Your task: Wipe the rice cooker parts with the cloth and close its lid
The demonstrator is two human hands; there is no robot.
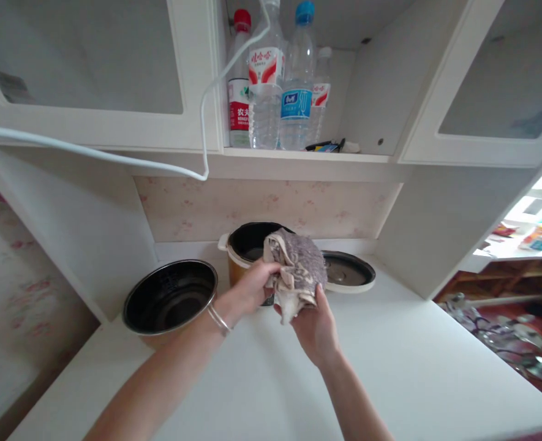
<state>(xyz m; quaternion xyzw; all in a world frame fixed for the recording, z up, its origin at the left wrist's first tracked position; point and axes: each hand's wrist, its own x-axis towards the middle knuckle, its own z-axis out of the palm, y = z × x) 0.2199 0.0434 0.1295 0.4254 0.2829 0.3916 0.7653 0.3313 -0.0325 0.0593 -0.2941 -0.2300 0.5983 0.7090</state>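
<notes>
A bunched-up grey and cream cloth is held up between both my hands, above the white counter. My left hand pinches its left side, thumb on top. From below and the right, my right hand grips the cloth's lower edge. Behind the cloth stands the rice cooker body, its dark inside partly hidden by the cloth. To the left sits the removed inner pot, black inside, close to my left forearm. A round dark lid with a pale rim lies to the right of the cloth.
Several plastic bottles stand on the open cabinet shelf overhead. A white cable hangs across the upper left. Side panels flank the white counter. Shiny items lie lower right, beyond the counter's edge.
</notes>
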